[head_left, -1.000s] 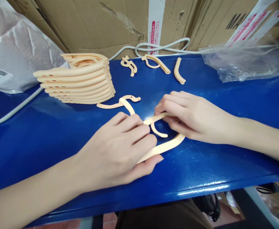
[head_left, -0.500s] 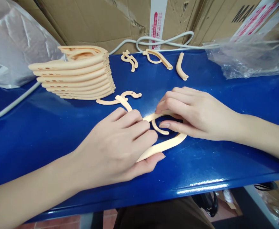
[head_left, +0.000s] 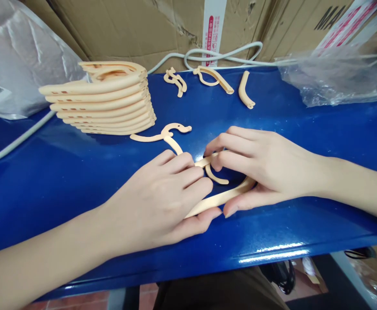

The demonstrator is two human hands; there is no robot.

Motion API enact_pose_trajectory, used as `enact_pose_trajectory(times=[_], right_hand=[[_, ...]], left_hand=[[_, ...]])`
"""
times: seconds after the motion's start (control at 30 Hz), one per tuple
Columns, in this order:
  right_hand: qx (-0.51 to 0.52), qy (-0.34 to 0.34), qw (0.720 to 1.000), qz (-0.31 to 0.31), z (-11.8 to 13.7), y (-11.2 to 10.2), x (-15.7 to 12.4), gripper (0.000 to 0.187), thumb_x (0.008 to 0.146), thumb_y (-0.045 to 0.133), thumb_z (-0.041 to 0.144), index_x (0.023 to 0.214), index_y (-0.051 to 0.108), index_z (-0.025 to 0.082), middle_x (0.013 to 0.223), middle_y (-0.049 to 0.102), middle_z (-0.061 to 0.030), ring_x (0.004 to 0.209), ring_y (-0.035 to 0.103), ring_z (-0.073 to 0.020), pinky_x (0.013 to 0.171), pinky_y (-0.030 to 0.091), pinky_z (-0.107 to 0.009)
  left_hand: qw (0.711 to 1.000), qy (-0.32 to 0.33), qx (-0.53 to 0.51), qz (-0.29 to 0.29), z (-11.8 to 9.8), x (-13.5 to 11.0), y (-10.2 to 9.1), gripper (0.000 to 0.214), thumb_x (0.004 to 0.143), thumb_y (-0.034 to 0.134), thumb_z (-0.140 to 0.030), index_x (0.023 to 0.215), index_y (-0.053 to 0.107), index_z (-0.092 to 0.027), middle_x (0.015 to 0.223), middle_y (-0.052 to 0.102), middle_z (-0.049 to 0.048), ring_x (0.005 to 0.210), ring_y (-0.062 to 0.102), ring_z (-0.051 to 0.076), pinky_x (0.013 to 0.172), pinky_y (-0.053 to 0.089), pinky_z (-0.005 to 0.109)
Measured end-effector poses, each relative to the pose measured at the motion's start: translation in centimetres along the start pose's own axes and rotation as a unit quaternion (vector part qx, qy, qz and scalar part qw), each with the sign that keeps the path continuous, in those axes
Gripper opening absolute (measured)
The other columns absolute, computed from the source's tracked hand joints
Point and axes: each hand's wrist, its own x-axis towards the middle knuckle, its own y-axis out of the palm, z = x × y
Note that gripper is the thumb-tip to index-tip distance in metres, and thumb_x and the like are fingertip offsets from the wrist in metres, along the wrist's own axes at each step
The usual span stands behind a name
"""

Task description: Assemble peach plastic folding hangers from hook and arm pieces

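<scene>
A peach plastic hanger frame (head_left: 220,197) lies on the blue table (head_left: 62,181) between my hands. My left hand (head_left: 162,198) is curled over its left end, thumb under the lower bar and fingers on top. My right hand (head_left: 259,168) covers its right end; the thumb presses the lower bar and the fingers pinch the upper bar near a small curved piece (head_left: 216,177). A loose hook-shaped piece (head_left: 162,134) lies just beyond my left fingers.
A stack of several peach hangers (head_left: 101,101) stands at the back left. Three small peach parts (head_left: 214,82) lie near the far edge with a white cable (head_left: 220,55). Cardboard boxes line the back, plastic bags (head_left: 337,73) sit at both sides.
My right hand has slid left and lower over the frame, its thumb now down on the lower bar. The left hand has kept its hold.
</scene>
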Motion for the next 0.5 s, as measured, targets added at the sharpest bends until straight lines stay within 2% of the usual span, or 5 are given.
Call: enact_pose_trajectory(times=[0.17,0.5], right_hand=[[-0.010,-0.012,1.000,0.011,-0.05,-0.13,-0.06,0.053,0.097,0.044,0.067,0.095,0.059,0.016,0.113,0.066,-0.0151,0.096,0.060,-0.0241,0.080,0.052,-0.039],[-0.054,0.028,0.998,0.011,0.23,0.00,-0.05,0.058,0.096,0.040,0.069,0.099,0.060,0.015,0.114,0.066,-0.0156,0.093,0.059,-0.0252,0.080,0.051,-0.041]], left_hand=[[1.000,-0.003,0.000,-0.002,0.04,-0.01,0.03,0.030,0.103,0.046,-0.032,0.082,0.061,-0.016,0.084,0.067,0.0054,0.082,0.055,0.023,0.072,0.040,0.038],[1.000,-0.018,0.001,0.008,0.43,0.01,-0.03,0.024,0.102,0.046,-0.029,0.087,0.059,-0.016,0.094,0.067,0.0080,0.083,0.055,0.024,0.073,0.041,0.038]])
